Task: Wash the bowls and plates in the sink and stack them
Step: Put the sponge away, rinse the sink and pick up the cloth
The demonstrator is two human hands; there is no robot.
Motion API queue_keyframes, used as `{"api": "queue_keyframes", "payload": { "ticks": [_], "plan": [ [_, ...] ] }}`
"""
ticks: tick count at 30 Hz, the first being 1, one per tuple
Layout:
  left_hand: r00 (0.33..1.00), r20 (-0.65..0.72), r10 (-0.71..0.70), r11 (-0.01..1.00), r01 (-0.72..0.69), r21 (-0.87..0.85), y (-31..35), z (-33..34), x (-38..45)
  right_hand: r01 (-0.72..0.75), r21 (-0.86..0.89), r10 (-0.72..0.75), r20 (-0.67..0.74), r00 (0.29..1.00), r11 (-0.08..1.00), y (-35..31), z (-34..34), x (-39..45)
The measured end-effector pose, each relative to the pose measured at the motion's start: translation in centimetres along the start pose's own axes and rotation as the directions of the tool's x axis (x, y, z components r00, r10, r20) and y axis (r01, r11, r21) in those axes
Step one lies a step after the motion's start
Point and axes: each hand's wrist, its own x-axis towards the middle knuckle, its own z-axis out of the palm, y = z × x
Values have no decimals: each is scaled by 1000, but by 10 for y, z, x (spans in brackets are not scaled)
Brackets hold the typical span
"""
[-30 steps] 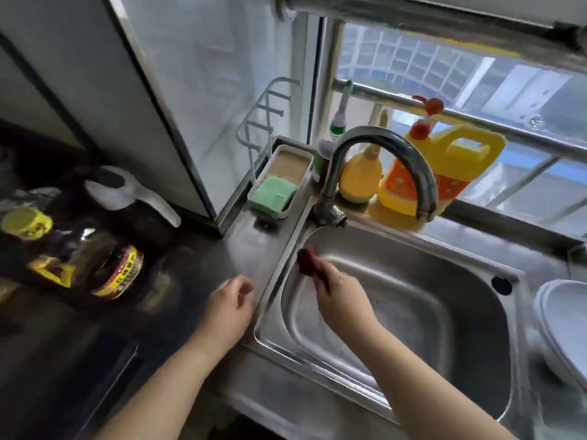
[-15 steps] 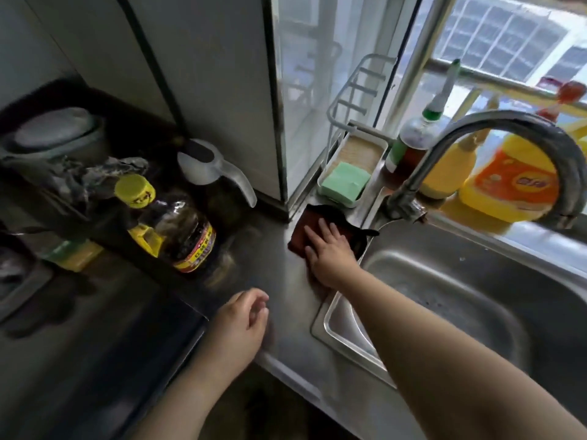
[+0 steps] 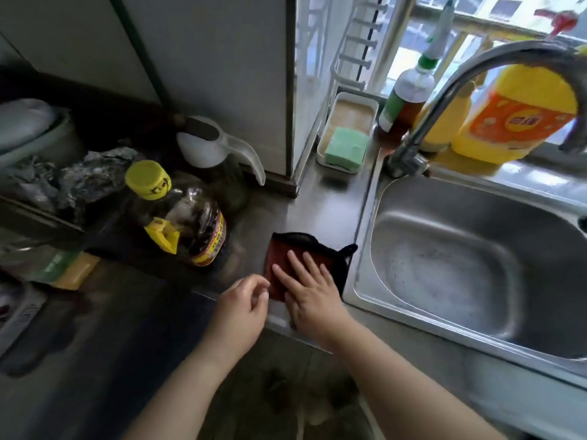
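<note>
**Mia:** Looking down, I see a big shiny counter [image 3: 320,204]. What is the biggest thing on it?

**Ben:** The steel sink [image 3: 470,281], out at three o'clock. I can see no bowls or plates in the part that shows. A bent tap [image 3: 444,96] stands at its back edge, near one o'clock.

**Mia:** And behind the tap?

**Ben:** A big yellow jug [image 3: 521,109] with an orange label, at two o'clock. Beside it stands a brown bottle [image 3: 405,100] with a green and white top.

**Mia:** What is at nine o'clock?

**Ben:** A dark oil bottle [image 3: 187,223] with a yellow cap. Behind it, near eleven o'clock, is a white scoop [image 3: 219,147] with a handle.

**Mia:** I see something green at twelve o'clock.

**Ben:** That is a green sponge [image 3: 346,148] lying in a white tray [image 3: 370,104].

**Mia:** Now the small things. Where is the cloth?

**Ben:** The dark red cloth [image 3: 279,262] lies flat on the counter, right in the middle, just beside the sink's left rim.

**Mia:** What are the hands doing?

**Ben:** The right hand [image 3: 313,292] presses flat on the cloth, fingers straight and spread. The left hand [image 3: 243,308] is just beside it at the counter's front edge. Its fingers curl loosely and hold nothing.
</note>
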Motion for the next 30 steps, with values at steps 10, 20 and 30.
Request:
{"api": "queue_keyframes", "payload": {
  "ticks": [10, 20, 30],
  "plan": [
    [997, 68, 32, 999, -31, -11, -3, -9, -1, -154, 86, 167, -165, 972, 984, -7, 20, -65],
    [992, 123, -7, 1000, 10, -20, 1, -3, -15, -230, -65, 219, -140, 965, 971, -13, 30, -58],
    [970, 232, 69, 997, -60, -48, 44, 30, -14, -643, -15, 634, -151, 759, 766, 124, 14, -231]
  ]
}}
